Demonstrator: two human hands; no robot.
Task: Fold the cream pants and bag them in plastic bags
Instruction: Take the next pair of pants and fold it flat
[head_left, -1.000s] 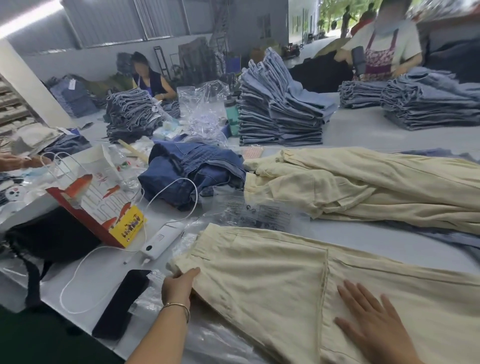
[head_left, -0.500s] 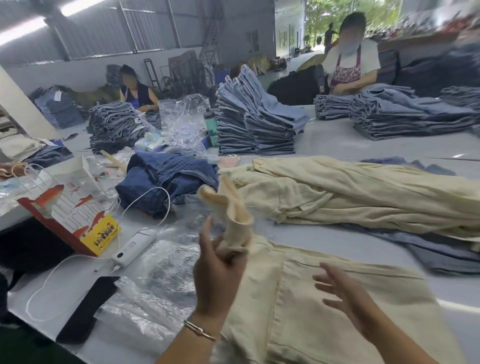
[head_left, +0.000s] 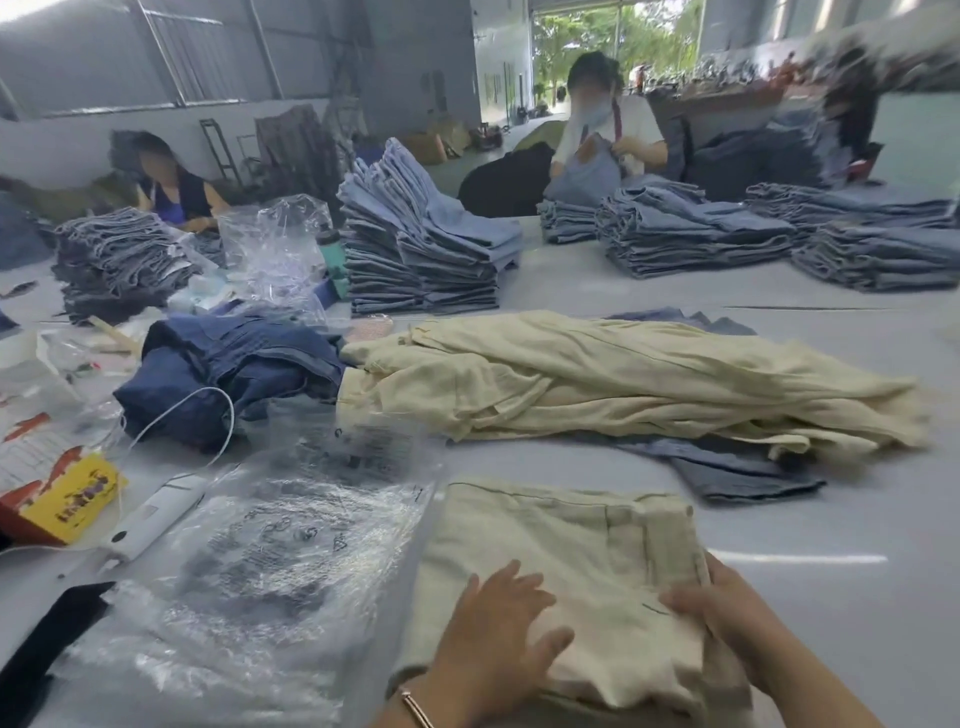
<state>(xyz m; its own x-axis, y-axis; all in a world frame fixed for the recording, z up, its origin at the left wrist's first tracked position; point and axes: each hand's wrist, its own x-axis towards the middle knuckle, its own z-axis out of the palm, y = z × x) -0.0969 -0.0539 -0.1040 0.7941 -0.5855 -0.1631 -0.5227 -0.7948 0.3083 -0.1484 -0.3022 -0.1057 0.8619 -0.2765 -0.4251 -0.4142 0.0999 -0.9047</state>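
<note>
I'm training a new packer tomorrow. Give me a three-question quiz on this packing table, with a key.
1. True or false: the left hand lies flat on the folded cream pants.
2. Where do the plastic bags lie relative to the folded pants? A. on the person's left B. on the right C. on top
3. Fill in: the right hand grips the folded pants at their ____ edge.

Key: 1 true; 2 A; 3 right. The pile of unfolded cream pants lies farther back on the table.
</note>
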